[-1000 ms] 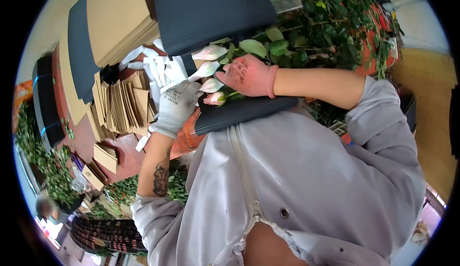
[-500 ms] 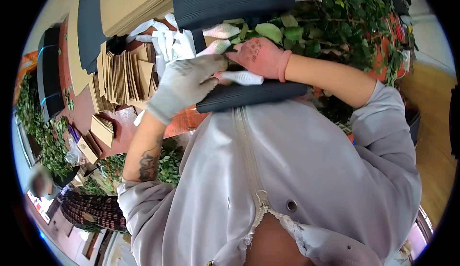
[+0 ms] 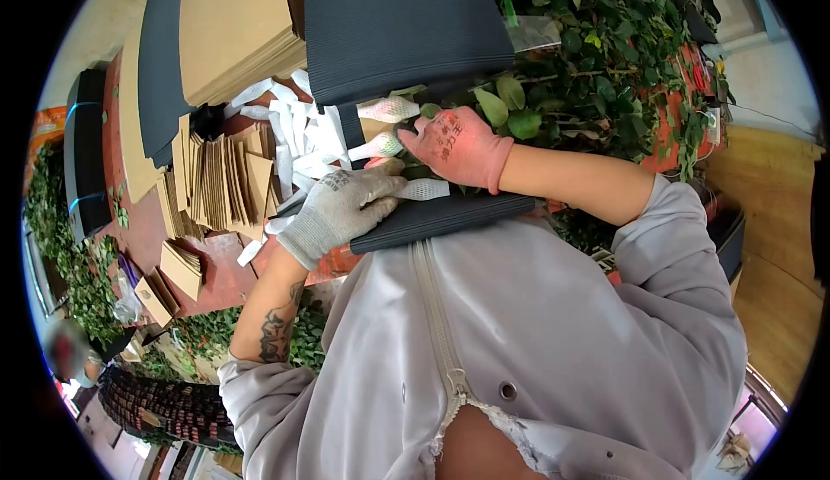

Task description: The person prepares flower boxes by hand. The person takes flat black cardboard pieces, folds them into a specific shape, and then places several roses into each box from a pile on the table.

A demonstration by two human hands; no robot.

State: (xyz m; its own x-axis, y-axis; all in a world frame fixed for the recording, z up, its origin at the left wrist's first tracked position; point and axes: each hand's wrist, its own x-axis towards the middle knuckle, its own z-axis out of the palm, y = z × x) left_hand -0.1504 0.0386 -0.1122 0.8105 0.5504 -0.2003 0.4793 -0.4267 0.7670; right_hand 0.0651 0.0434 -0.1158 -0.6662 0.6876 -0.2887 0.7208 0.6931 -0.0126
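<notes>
My left hand (image 3: 340, 209), in a grey-white glove, is closed at the near end of the flower row. A white mesh sleeve (image 3: 427, 189) sticks out to the right from between its thumb and fingers. My right hand (image 3: 458, 147), in a pink glove, is curled just right of the buds; its fingertips touch the base of a netted rose bud (image 3: 377, 146), and what lies under its palm is hidden. Another netted rose bud (image 3: 389, 109) lies farther up. Under the hands is a dark corrugated sheet (image 3: 445, 218), and green leaves (image 3: 510, 108) show beyond my right hand.
White mesh sleeves (image 3: 298, 130) lie in a pile left of the buds. Folded cardboard pieces (image 3: 226, 182) stand farther left. Large cardboard sheets (image 3: 233, 26) and a dark corrugated stack (image 3: 402, 30) are at the top. Leafy stems (image 3: 605, 73) fill the upper right.
My left hand moved from the loose sleeves to the nearest rose, then drew back slightly left. A white sleeve now lies where that pink bud was uncovered. My right hand stays beside the buds.
</notes>
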